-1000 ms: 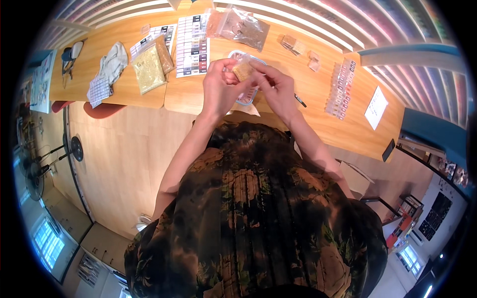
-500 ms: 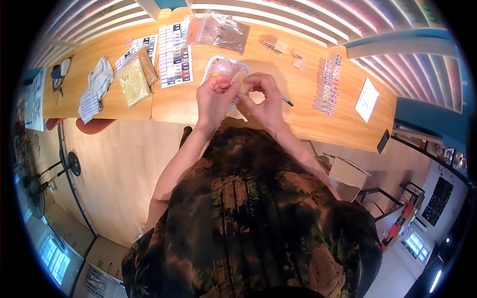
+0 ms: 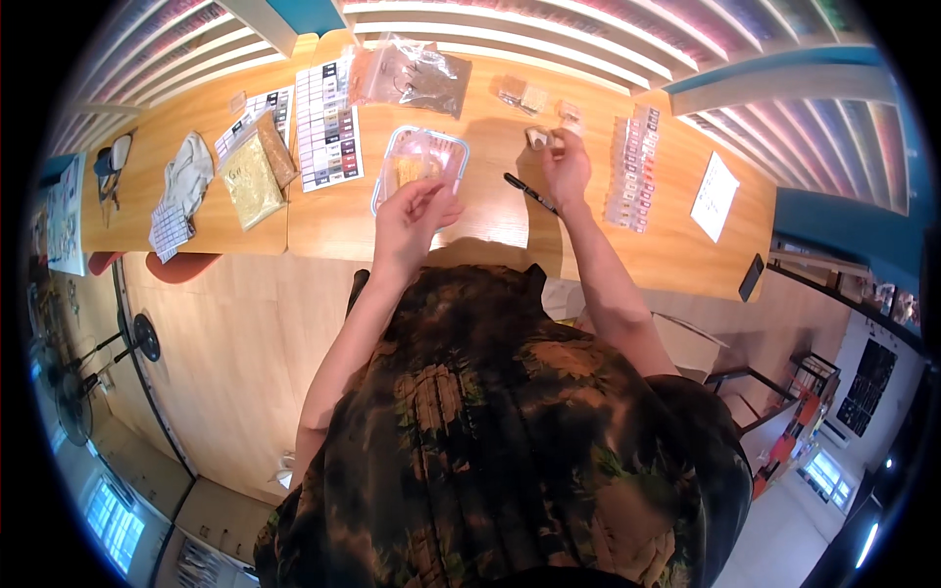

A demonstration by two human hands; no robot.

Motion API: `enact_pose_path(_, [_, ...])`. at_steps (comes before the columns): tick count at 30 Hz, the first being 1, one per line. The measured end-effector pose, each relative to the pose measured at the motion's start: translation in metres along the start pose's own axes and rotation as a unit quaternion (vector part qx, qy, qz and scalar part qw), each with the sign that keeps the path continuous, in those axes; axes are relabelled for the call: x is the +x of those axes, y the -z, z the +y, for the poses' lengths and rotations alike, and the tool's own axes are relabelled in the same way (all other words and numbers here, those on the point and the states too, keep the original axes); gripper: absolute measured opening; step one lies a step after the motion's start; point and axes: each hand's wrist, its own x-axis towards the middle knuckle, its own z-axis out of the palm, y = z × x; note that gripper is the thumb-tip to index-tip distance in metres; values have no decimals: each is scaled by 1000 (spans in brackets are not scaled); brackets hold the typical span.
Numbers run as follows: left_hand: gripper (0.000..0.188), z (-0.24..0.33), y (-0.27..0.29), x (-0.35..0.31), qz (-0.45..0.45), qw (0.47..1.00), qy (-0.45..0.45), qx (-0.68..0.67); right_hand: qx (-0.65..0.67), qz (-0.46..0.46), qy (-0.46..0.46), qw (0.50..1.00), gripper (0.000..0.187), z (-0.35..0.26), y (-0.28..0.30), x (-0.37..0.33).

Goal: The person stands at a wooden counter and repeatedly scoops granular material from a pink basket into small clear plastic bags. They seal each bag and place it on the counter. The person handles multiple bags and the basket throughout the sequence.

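Observation:
My right hand [image 3: 567, 176] is stretched out over the table, its fingers closed on the edge of a small clear packet [image 3: 537, 138] with pale contents. Two small clear packets lie close by: one [image 3: 570, 116] beside the fingertips, another [image 3: 529, 97] just beyond. My left hand [image 3: 416, 218] hovers over the near edge of a shallow tray [image 3: 465, 149] with a pale blue rim. Its fingers are curled together; whatever they may hold is hidden. Clear plastic and yellowish material [image 3: 417, 169] lie in the tray. A black pen [image 3: 529, 192] rests between my hands.
Bags of gold grains [image 3: 253, 178] and grey grains [image 3: 436, 83] lie left and back. Colour-chart sheets [image 3: 330, 127] sit left of the tray. Rows of small clear containers [image 3: 634, 167], white paper [image 3: 715, 196] and a phone [image 3: 752, 277] are at right. Shelves [image 3: 510, 34] line the back.
My hands were together over the tray, handling a small packet. They have parted: my right hand has moved right and away with a packet, uncovering the tray and pen; my left stays near the tray.

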Motion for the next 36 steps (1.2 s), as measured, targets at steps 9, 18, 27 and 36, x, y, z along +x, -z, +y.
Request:
enact_pose_path(9, [23, -4, 5, -12, 29, 1000, 4, 10, -310, -200, -30, 929, 49, 23, 15, 112])
enact_pose_path(18, [41, -1, -17, -8, 35, 933, -207, 291, 269, -273, -199, 902, 35, -10, 49, 57])
enact_pose_path(27, [51, 16, -31, -10, -111, 884, -243, 384, 386, -388, -235, 803, 27, -137, 85, -45])
enact_pose_path(36, [56, 14, -18, -24, -51, 863, -335, 374, 278, -408, -84, 866, 29, -162, 94, -47])
